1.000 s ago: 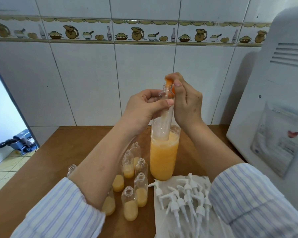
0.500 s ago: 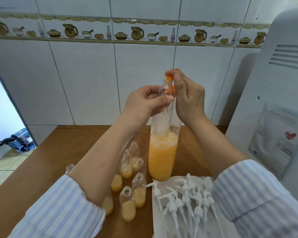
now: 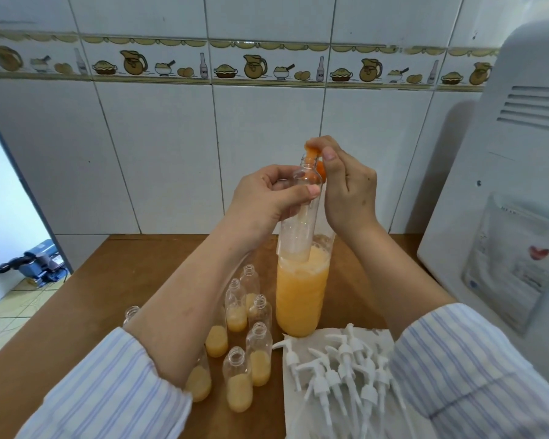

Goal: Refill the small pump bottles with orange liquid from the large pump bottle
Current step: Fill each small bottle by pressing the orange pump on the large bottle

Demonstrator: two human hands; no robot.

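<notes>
While my left hand (image 3: 267, 198) is gripping the empty small bottle (image 3: 301, 210) upright above the large orange bottle (image 3: 301, 296), my right hand (image 3: 346, 188) is pinching the orange nozzle (image 3: 313, 153) at its mouth, nearer, directly above.

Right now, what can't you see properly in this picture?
- Head view: right hand covers the orange piece at the held small bottle mouth.
- Left forearm hides some standing small bottles.
- Bottom edge cuts off the white pumps.
- Print on the pouch is too small.
</notes>
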